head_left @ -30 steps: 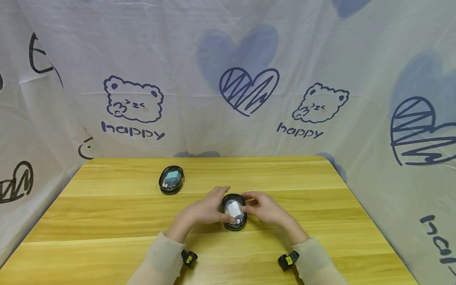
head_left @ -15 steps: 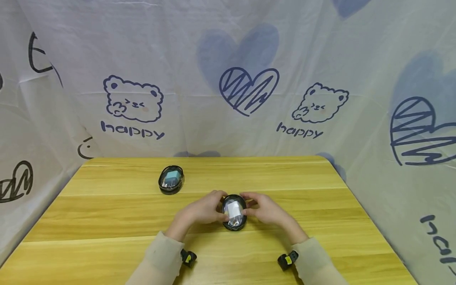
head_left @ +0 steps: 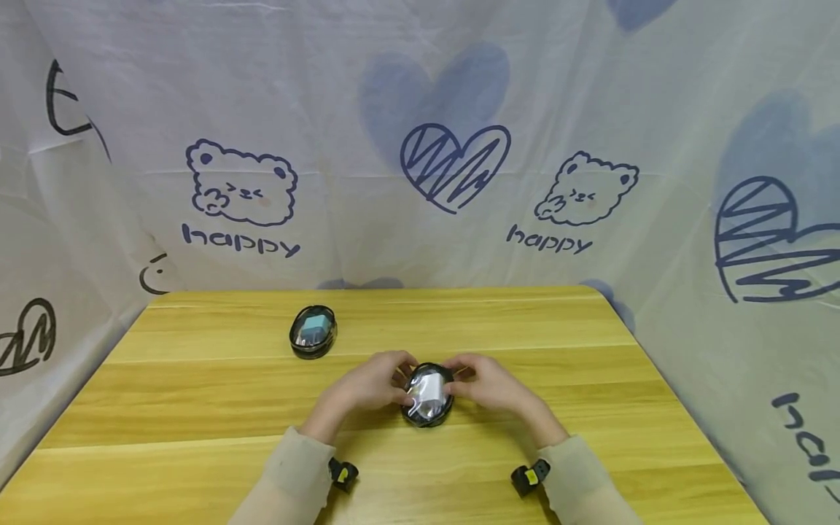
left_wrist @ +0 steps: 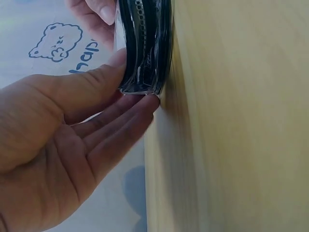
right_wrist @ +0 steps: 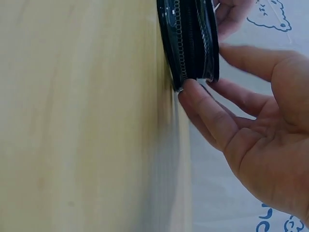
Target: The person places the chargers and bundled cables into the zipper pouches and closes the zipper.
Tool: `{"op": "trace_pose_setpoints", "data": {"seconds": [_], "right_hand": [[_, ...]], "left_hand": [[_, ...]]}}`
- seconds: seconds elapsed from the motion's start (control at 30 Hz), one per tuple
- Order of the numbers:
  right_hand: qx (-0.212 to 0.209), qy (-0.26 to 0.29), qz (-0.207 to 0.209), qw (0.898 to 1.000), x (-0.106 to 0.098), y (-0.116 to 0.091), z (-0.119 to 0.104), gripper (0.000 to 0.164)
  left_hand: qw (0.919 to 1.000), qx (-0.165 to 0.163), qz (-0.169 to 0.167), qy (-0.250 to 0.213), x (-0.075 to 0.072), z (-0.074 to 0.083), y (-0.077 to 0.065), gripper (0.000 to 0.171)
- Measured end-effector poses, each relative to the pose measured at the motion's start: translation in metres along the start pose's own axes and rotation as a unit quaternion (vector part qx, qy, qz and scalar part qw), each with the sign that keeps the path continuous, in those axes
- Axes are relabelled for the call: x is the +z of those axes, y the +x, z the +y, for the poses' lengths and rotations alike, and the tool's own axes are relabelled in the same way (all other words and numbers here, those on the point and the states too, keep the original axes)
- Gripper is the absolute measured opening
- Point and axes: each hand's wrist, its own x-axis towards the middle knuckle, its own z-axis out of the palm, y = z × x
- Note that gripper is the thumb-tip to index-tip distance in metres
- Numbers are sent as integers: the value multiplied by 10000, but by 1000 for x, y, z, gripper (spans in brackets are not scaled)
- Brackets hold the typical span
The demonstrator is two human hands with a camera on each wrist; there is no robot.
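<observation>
A small oval zip case (head_left: 420,415) with a clear top and black trim lies between the two hands, near the middle of the table. Through its top shows a white block (head_left: 431,387). My left hand (head_left: 372,383) pinches the case's left side, thumb at the top rim and fingers at the side. On the opposite side my right hand (head_left: 488,383) holds the case between thumb and fingers. Both wrist views show the zip case (left_wrist: 146,48) edge-on, close to the wooden surface, with the zip teeth (right_wrist: 179,38) along its side wall.
Farther back on the left stands a second, similar oval case (head_left: 303,350) with a light-blue block (head_left: 315,325) inside. The wooden table (head_left: 197,408) ends at a white cloth (head_left: 341,219) printed with bears and hearts, which hangs behind and at both sides.
My left thumb has drawn back from the top of the case to its left rim, and the left fingers have curled in. The case has shifted slightly left and turned a little.
</observation>
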Motion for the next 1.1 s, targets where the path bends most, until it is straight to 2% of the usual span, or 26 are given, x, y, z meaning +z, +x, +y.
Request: {"op": "trace_pose_setpoints", "data": {"seconds": [0.2,0.37,0.57,0.7,0.93,1.1], "right_hand": [[233,75,342,9991,2,3,5,31],[548,432,503,9963,6,4,3,28],[678,869,337,9933,10,5,1,32],[752,1183,147,9900,12,6,0,35],[819,1086,70,9907,11,4,-2,39],[913,1104,34,9897,10,3,-4,44]], "left_hand": [[9999,-79,40,51,-2,1,-1,46],[9999,-51,103,64,1,4,0,43],[9998,-128,96,85,3,9,0,42],[9996,-142,40,255,3,9,0,50],[9996,-135,-6,259,3,9,-2,76],[9989,-106,-93,456,3,12,-4,84]]}}
